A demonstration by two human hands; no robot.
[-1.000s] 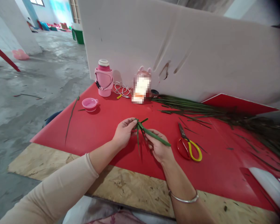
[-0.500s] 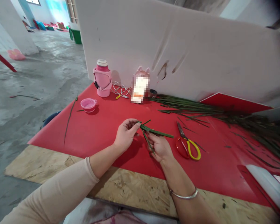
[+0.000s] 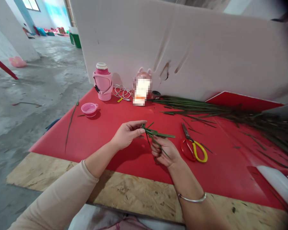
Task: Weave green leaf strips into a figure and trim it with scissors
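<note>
Green leaf strips point(image 3: 156, 132), crossed and partly woven, are held just above the red table covering. My left hand point(image 3: 128, 134) pinches their crossed end between thumb and fingers. Fingers curled, my right hand point(image 3: 164, 150) grips the strips from the right; one strip slants down across its fingers, and a wider one points right past it. Scissors point(image 3: 190, 145) with one red and one yellow handle lie to the right of my right hand, blades pointing away. The exact crossing of the strips is partly hidden by my left thumb.
Long green leaves point(image 3: 194, 105) lie along the back right. At the back left stand a pink bottle point(image 3: 103, 83), a pink cup point(image 3: 89, 109), a white cable point(image 3: 122, 92) and a propped phone point(image 3: 142, 91). A white board point(image 3: 124, 38) rises behind. Bare chipboard point(image 3: 134, 195) edges the near side.
My left hand has flattened slightly around the crossed end. My right fingers have curled in more, and the loose strip has swung to the right over them. The view has shifted slightly.
</note>
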